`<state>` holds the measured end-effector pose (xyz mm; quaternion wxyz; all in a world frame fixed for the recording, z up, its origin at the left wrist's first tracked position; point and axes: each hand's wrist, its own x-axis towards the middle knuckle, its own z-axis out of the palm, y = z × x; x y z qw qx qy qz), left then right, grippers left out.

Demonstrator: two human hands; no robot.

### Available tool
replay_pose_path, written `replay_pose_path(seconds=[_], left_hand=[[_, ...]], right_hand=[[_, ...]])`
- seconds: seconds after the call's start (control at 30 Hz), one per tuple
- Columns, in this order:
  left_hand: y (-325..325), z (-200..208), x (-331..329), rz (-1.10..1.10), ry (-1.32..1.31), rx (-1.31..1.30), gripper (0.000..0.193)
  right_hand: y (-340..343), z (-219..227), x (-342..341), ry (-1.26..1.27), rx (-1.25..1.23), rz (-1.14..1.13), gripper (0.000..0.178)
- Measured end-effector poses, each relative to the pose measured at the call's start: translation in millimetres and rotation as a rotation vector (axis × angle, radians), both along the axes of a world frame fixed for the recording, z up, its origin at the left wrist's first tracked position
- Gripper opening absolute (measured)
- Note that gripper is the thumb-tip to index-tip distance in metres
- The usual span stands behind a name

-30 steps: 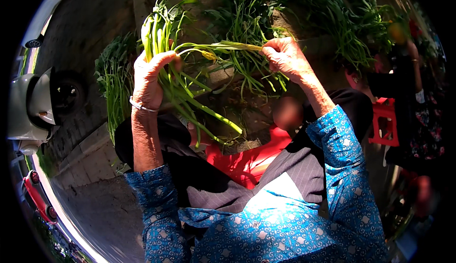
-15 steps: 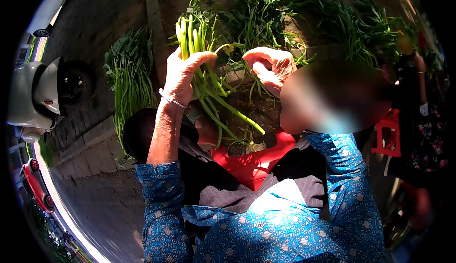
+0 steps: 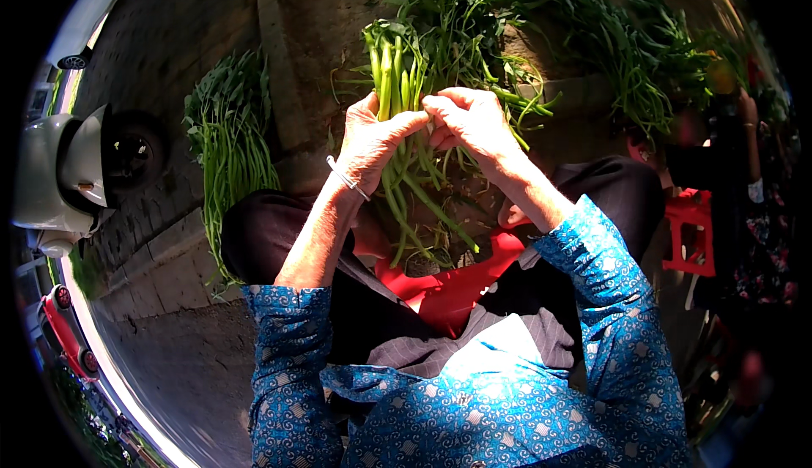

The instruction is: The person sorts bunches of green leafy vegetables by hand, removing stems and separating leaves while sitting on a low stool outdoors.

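My left hand is wrapped round a bunch of water spinach, held upright in front of me. Thick pale-green cut stems stand above the fist, while thinner stems trail below it toward the ground. Close against the bunch's right side, my right hand has thumb and fingertips pinched together beside my left thumb. Whatever lies between those fingertips is too small to make out. Behind the bunch a loose heap of water spinach spreads over the ground.
A pile of long-stemmed greens lies to my left, another at the far right. Between my knees is a red plastic stool. A second red stool and a person are at the right. Parked vehicles line the left.
My left hand has moved right and slightly down with the bunch. My right hand has come from beside the heap to meet it at the bunch's edge.
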<state>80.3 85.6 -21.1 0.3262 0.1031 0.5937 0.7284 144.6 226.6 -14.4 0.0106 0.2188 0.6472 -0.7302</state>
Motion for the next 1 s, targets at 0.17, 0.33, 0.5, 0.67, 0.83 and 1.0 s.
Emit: replay_pose_path(seconds=[0.17,0.33,0.5,0.67,0.83,1.0], left_hand=[[2.3,0.2,3.5,-0.026,-0.055,-0.012,0.023],[2.1,4.0,2.2,0.016,-0.223,0.109,0.023],[1.3,-4.4,0.3,-0.016,-0.145,0.041,0.022],[-3.0,-12.3,0.8,-0.058,-0.019,-0.012,0.022],[0.3,-4.3,-1.0,0.01,-0.225,0.07,0.024],[-0.3,-3.8,-2.3,0.016,-0.259,0.04,0.023]], right_hand=[[-0.6,-6.7,0.9,-0.1,-0.173,-0.123,0.017],[5.0,-5.6,0.8,-0.087,-0.214,-0.151,0.018],[5.9,0.8,2.4,-0.09,-0.191,-0.102,0.022],[2.8,-6.4,1.3,-0.044,-0.032,-0.017,0.025],[16.1,-6.7,-0.8,-0.016,-0.027,0.002,0.023],[22.6,0.1,-3.1,-0.052,0.199,0.088,0.029]])
